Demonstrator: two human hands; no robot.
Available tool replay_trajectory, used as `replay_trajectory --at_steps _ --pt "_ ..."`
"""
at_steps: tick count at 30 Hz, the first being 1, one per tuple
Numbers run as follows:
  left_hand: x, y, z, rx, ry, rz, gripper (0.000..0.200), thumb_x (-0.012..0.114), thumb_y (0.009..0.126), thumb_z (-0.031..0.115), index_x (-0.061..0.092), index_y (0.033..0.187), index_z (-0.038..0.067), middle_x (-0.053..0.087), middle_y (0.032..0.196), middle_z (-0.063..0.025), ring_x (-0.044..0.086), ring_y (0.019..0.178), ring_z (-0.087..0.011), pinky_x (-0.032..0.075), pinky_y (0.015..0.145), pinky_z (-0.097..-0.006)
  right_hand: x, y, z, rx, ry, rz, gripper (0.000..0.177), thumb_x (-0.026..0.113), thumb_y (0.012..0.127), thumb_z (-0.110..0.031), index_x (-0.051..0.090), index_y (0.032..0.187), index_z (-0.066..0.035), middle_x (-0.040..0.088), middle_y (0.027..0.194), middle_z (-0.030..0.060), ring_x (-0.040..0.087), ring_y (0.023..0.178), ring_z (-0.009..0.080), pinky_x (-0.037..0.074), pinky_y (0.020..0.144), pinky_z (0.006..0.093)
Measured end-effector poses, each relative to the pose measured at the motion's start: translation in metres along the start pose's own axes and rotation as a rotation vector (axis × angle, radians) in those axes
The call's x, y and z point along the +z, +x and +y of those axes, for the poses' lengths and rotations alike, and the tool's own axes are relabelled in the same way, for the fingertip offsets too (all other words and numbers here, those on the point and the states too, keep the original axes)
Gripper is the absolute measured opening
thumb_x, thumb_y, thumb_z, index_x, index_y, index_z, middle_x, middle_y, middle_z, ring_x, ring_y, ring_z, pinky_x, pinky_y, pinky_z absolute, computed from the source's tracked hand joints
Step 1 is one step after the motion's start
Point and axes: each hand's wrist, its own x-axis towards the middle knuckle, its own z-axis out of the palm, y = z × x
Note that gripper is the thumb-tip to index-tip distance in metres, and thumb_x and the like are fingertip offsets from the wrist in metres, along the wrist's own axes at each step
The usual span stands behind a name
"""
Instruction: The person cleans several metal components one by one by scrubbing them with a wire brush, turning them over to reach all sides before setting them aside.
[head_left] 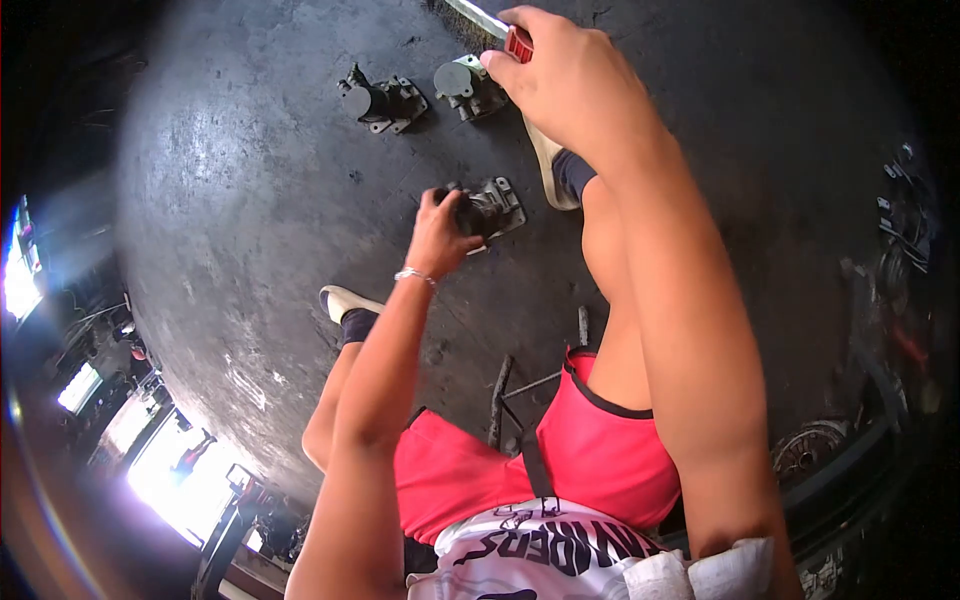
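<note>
My left hand (440,236) is closed around the dark round end of a greasy metal housing (497,208) on the floor. The housing has a grey flange with bolt holes on its right side. Up near the top edge, my right hand (560,75) grips the red handle (518,45) of a brush. The brush's pale strip and brownish bristles (462,18) run out of the frame at the top. Beyond my left hand stand two similar parts, one metal housing (385,103) with a dark round cap and another (470,85) with a grey-green cap.
My feet in pale shoes (350,302) rest either side of the work on the dark stained floor (250,200). Metal legs of a low stool (500,400) show under me. Assorted metal parts (905,215) lie at the far right, beside a toothed wheel-like part (808,448).
</note>
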Motion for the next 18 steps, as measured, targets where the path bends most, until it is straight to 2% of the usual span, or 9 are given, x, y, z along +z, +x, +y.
replay_trajectory --at_steps 6,8,9,12,14,15,16,17,18 --pt "-0.147 0.031 0.032 0.09 0.161 -0.085 0.063 0.082 0.054 0.017 0.057 0.111 0.007 0.052 0.112 -0.0179 0.054 0.103 -0.0346 0.046 0.089 -0.0374 0.003 0.0 0.001 0.047 0.014 -0.032 0.03 0.055 0.086 -0.023 0.057 0.107 -0.003 0.065 0.092 0.0226 0.063 0.087 0.0366 0.049 0.08 0.0426" --pt "-0.189 0.049 0.029 0.155 0.172 -0.008 0.062 0.083 0.055 0.017 0.058 0.111 0.006 0.055 0.107 -0.0165 0.056 0.101 -0.0316 0.047 0.086 -0.0371 0.011 0.001 0.002 -0.035 -0.108 0.136 0.029 0.053 0.089 -0.023 0.055 0.113 -0.007 0.065 0.078 0.0176 0.065 0.067 0.0292 0.051 0.061 0.0378" --pt "-0.209 0.062 0.023 0.182 0.111 0.009 0.062 0.083 0.056 0.018 0.058 0.111 0.005 0.056 0.105 -0.0165 0.056 0.101 -0.0305 0.047 0.087 -0.0369 0.024 0.009 0.013 -0.048 -0.146 0.149 0.037 0.055 0.085 -0.031 0.058 0.116 -0.012 0.066 0.098 0.0141 0.062 0.094 0.033 0.048 0.082 0.0399" --pt "-0.256 0.101 0.029 0.134 -0.016 -0.045 0.057 0.073 0.069 -0.005 0.048 0.121 -0.003 0.057 0.111 -0.0111 0.054 0.108 -0.0178 0.048 0.094 -0.0324 0.035 0.016 0.021 -0.07 -0.173 0.139 0.038 0.058 0.084 -0.032 0.058 0.116 -0.011 0.066 0.098 0.0156 0.061 0.094 0.0347 0.048 0.081 0.0411" --pt "-0.276 0.139 0.012 0.076 -0.165 0.023 0.055 0.077 0.069 0.009 0.051 0.117 0.001 0.059 0.11 -0.0131 0.056 0.106 -0.0245 0.049 0.092 -0.0366 0.033 0.016 0.014 -0.073 -0.148 0.113 0.036 0.058 0.084 -0.029 0.058 0.114 -0.009 0.065 0.095 0.018 0.062 0.092 0.0361 0.049 0.08 0.0433" --pt "-0.279 0.152 0.022 0.139 -0.325 -0.003 0.05 0.077 0.068 0.015 0.055 0.112 0.009 0.061 0.088 -0.0096 0.061 0.074 -0.0263 0.052 0.074 -0.0428 0.033 0.014 0.01 -0.063 -0.122 0.088 0.034 0.057 0.084 -0.027 0.059 0.112 -0.008 0.065 0.091 0.0204 0.063 0.089 0.0374 0.049 0.08 0.0456" --pt "-0.277 0.155 0.055 0.137 0.078 0.15 0.02 0.074 0.068 0.015 0.06 0.082 0.009 0.06 0.071 -0.0061 0.056 0.066 -0.0212 0.048 0.06 -0.0362 0.032 0.013 0.007 -0.082 -0.127 0.088 0.034 0.057 0.084 -0.027 0.059 0.112 -0.008 0.065 0.091 0.0204 0.063 0.089 0.0374 0.049 0.08 0.0456" --pt "-0.274 0.155 0.072 0.321 0.386 0.249 0.016 0.071 0.065 0.012 0.058 0.073 0.006 0.058 0.063 -0.0115 0.053 0.06 -0.0194 0.045 0.055 -0.0366 0.031 0.009 0.009 -0.063 -0.106 0.109 0.034 0.057 0.084 -0.027 0.058 0.113 -0.008 0.065 0.091 0.0204 0.063 0.089 0.037 0.049 0.079 0.0449" --pt "-0.266 0.189 0.055 0.16 0.284 0.261 0.018 0.071 0.062 0.012 0.058 0.072 0.005 0.056 0.061 -0.0172 0.053 0.055 -0.0238 0.044 0.054 -0.039 0.028 0.007 0.008 -0.047 -0.088 0.133 0.034 0.056 0.085 -0.026 0.058 0.114 -0.008 0.065 0.091 0.0203 0.063 0.09 0.0366 0.049 0.079 0.0442"
